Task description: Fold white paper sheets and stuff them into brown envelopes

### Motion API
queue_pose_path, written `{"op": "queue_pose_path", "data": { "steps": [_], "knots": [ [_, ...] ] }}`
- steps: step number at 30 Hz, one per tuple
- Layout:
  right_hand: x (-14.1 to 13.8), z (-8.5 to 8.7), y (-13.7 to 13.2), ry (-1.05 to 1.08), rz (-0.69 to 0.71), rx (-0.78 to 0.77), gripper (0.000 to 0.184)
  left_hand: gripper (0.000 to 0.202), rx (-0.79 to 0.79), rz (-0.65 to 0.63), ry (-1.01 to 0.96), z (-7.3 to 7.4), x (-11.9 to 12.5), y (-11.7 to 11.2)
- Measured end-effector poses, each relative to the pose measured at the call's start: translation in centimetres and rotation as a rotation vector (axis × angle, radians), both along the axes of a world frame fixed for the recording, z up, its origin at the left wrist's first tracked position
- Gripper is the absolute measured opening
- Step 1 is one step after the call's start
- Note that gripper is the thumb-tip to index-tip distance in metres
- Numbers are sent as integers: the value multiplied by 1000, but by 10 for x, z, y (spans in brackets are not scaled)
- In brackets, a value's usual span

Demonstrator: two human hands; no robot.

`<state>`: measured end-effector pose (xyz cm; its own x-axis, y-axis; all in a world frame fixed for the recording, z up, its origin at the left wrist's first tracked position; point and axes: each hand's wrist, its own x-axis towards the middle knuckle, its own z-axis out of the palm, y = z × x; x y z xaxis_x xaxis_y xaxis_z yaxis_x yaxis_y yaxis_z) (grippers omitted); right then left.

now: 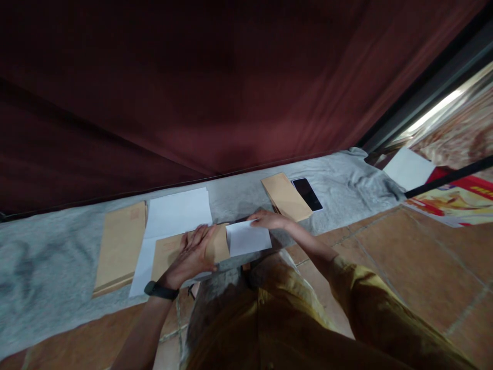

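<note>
A brown envelope [220,245] lies across the grey cloth in front of me. My left hand [194,252] rests flat on it with the fingers stretched out. From the envelope's right end sticks out a folded white paper [249,238], its left part hidden inside or under the envelope; I cannot tell which. My right hand [265,219] has its fingers closed on the far edge of this paper. White sheets [179,210] lie partly beneath the envelope on its left side.
Brown envelopes [121,241] are stacked at the left, more envelopes [287,196] at the right beside a phone [307,194]. The grey cloth [339,180] covers a narrow ledge against a dark red curtain [231,103]. A colourful printed package [458,198] lies far right.
</note>
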<state>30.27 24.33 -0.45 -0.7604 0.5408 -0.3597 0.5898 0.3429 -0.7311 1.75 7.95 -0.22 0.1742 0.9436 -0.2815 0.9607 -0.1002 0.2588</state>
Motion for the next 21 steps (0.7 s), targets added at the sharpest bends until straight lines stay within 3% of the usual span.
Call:
{"op": "queue_pose_path", "data": {
  "steps": [10,21],
  "knots": [
    [-1,-7,-1,14,-46,-81,21,120,2,4,13,-4,-3,1],
    [-49,-11,-24,114,-168,-64,12,119,1,-27,16,-3,5,1]
  ]
}}
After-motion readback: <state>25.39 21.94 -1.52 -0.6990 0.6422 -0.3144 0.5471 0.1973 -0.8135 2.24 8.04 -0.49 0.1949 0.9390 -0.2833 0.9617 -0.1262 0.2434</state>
